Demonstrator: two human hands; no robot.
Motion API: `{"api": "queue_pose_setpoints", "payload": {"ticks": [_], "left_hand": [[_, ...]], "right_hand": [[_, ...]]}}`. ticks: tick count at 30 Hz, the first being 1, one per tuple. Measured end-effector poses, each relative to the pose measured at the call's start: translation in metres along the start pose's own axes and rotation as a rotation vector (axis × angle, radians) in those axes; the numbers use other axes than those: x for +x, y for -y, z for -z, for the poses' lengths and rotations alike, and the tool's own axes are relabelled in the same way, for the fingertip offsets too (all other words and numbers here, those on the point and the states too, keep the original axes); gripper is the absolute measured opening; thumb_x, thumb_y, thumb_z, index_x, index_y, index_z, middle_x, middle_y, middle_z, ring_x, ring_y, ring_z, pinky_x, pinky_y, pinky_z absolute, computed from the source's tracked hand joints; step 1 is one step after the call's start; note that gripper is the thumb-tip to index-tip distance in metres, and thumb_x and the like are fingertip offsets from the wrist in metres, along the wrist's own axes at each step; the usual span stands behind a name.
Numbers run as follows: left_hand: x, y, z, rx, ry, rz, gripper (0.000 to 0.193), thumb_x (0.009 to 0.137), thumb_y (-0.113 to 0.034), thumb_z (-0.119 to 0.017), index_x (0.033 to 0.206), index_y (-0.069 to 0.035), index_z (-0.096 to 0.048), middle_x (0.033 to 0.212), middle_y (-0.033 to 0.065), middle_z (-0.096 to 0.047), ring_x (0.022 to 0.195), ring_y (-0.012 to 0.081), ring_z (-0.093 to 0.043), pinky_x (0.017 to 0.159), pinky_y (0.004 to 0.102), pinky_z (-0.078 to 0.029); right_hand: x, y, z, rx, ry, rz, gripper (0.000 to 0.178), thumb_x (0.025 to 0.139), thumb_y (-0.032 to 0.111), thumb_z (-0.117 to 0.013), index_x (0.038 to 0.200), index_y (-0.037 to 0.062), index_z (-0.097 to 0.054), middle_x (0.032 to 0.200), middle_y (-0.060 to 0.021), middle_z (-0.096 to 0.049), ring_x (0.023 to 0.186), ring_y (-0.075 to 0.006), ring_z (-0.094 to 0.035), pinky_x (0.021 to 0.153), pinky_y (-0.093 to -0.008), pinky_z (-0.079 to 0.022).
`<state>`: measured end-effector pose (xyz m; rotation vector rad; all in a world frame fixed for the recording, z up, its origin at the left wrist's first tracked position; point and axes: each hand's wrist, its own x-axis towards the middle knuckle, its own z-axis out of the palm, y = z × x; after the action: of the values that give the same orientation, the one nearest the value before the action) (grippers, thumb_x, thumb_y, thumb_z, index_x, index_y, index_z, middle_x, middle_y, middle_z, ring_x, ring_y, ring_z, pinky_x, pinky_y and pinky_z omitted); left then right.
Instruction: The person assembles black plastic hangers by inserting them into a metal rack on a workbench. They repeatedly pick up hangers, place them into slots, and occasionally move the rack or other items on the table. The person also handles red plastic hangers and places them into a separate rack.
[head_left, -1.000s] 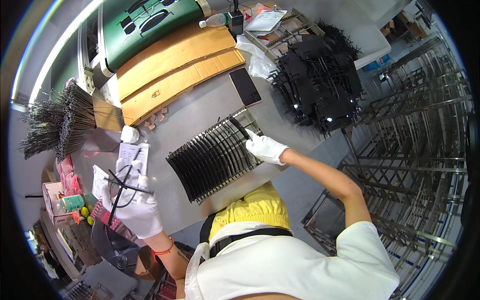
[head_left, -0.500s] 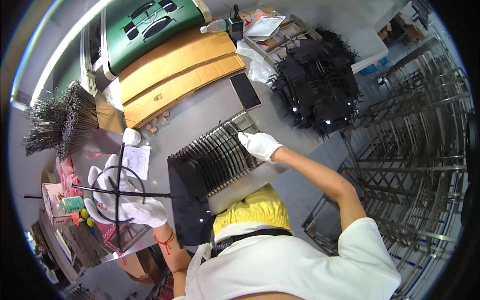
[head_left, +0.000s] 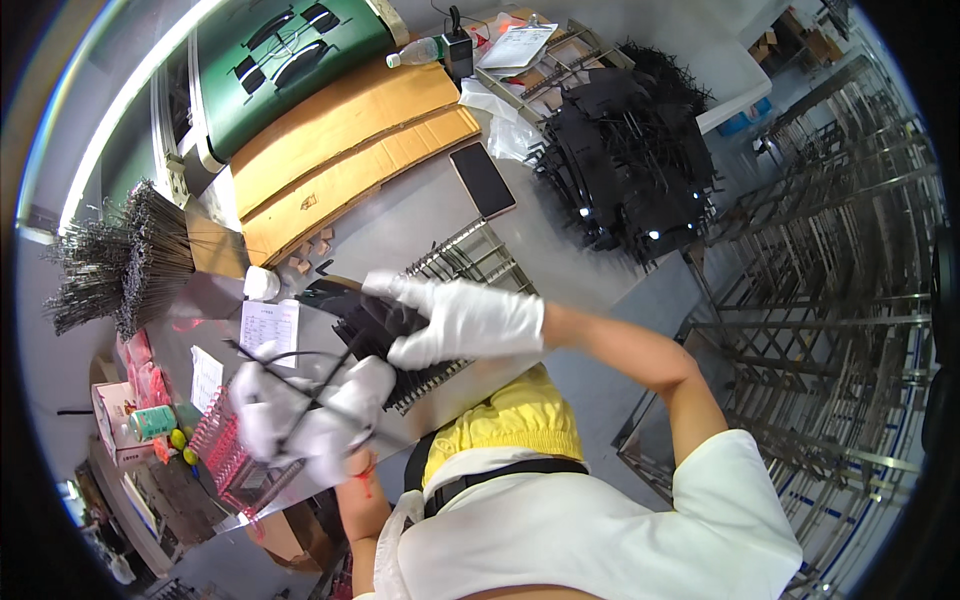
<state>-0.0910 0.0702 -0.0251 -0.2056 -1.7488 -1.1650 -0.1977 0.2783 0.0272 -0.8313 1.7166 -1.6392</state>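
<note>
My left hand [head_left: 305, 410], in a white glove, is smeared by motion and holds a black wire frame [head_left: 318, 388] of crossed rods. My right hand [head_left: 475, 320], also gloved in white, reaches left over a metal spring-edged rack [head_left: 505, 262]. Its thumb and fingers are apart, around or just above a cluster of black thin parts [head_left: 375, 328] at the rack's left end. I cannot tell whether its fingertips touch them. A dark curved piece [head_left: 340, 296] shows beyond the fingertips. The right end of the rack has bare bars.
Far on the table lie a phone [head_left: 482, 180] and cardboard sheets [head_left: 350, 150]. Black parts are heaped [head_left: 630, 165] at the right. Thin wires [head_left: 130, 255] stand in a bundle at the left, with a paper sheet [head_left: 268, 328] nearer. Metal racks [head_left: 830, 300] stand on the right.
My right hand has moved left from the rack's right end. My left hand has come rightward with the wire frame, which has turned. The rack's right part shows bare where black parts were.
</note>
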Motion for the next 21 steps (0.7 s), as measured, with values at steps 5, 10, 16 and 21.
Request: {"api": "queue_pose_setpoints", "payload": {"ticks": [5, 10, 16, 21], "left_hand": [[0.061, -0.046, -0.03, 0.387, 0.653, -0.144, 0.037, 0.066, -0.001, -0.073, 0.099, 0.001, -0.058, 0.112, 0.0124, -0.053, 0.102, 0.0245, -0.054, 0.089, 0.04, -0.048], [0.074, -0.038, 0.01, 0.666, 0.044, 0.401, 0.025, 0.101, -0.015, -0.043, 0.123, -0.003, -0.049, 0.108, 0.012, -0.061, 0.103, 0.0205, -0.062, 0.084, 0.0324, -0.054], [0.16, -0.007, 0.05, -0.485, -1.197, 0.033, 0.049, 0.095, -0.024, -0.042, 0.124, 0.015, -0.046, 0.129, 0.0328, -0.052, 0.096, 0.036, -0.067, 0.093, 0.038, -0.057], [0.093, 0.048, -0.061, -0.605, 0.045, 0.48, 0.071, 0.092, -0.038, -0.058, 0.142, 0.008, -0.037, 0.137, 0.0253, -0.049, 0.12, 0.0245, -0.054, 0.098, 0.0341, -0.047]], "right_hand": [[-0.004, -0.013, -0.006, -1.278, -0.278, 0.341, 0.041, 0.086, 0.011, -0.058, 0.123, 0.0289, -0.061, 0.084, -0.009, -0.051, 0.07, -0.0237, -0.062, 0.057, -0.0361, -0.053], [-0.044, -0.098, 0.07, -0.589, -0.402, -0.172, 0.025, 0.088, 0.014, -0.053, 0.113, 0.0092, -0.051, 0.122, -0.0301, -0.05, 0.079, -0.0404, -0.064, 0.073, -0.0455, -0.056], [-0.059, -0.162, 0.062, -1.131, 0.092, -0.163, 0.013, 0.096, 0.01, -0.038, 0.09, -0.0015, -0.042, 0.134, -0.0447, -0.039, 0.068, -0.0436, -0.066, 0.06, -0.0485, -0.057], [-0.053, -0.132, 0.06, -0.707, -0.099, -0.585, 0.051, 0.1, 0.038, -0.04, 0.134, 0.0001, -0.042, 0.132, -0.0359, -0.05, 0.102, -0.0498, -0.062, 0.09, -0.0507, -0.05]]}}
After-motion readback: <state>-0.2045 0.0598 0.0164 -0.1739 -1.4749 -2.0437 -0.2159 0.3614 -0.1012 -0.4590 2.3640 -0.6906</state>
